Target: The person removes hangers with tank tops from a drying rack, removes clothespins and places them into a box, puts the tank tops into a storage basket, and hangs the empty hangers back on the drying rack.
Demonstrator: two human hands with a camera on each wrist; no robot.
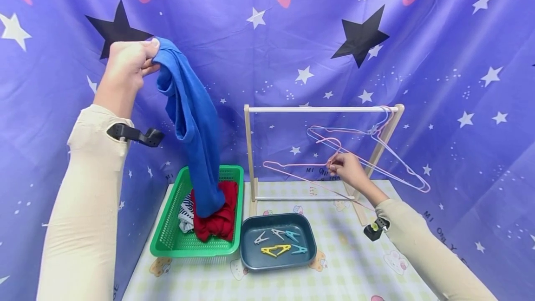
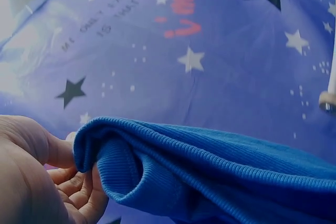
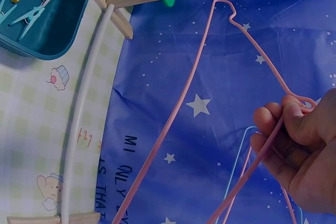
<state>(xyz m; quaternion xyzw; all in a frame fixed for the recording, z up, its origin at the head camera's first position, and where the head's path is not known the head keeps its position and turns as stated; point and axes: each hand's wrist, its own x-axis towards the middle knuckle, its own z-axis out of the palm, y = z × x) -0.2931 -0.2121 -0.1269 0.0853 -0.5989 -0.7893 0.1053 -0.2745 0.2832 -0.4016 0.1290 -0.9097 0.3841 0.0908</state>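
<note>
My left hand (image 1: 131,62) pinches the top edge of a blue ribbed garment (image 1: 194,120), raised high at the left. The cloth hangs down lengthwise, its lower end overlapping a red garment (image 1: 215,219) in the basket. In the left wrist view, thumb and fingers grip the folded blue ribbed hem (image 2: 157,129). My right hand (image 1: 349,168) holds a pink hanger (image 1: 292,165) near the base of its hook, in front of the rack. The right wrist view shows the thumb and fingers curled round the hanger's neck, one long pink arm (image 3: 181,98) reaching away.
A wooden rack with a white top rail (image 1: 309,109) carries blue and pink hangers (image 1: 401,157) at its right end. The green basket (image 1: 167,226) also holds a striped cloth (image 1: 185,212). A dark blue tray (image 1: 277,266) with several clothespins (image 1: 276,249) stands in front.
</note>
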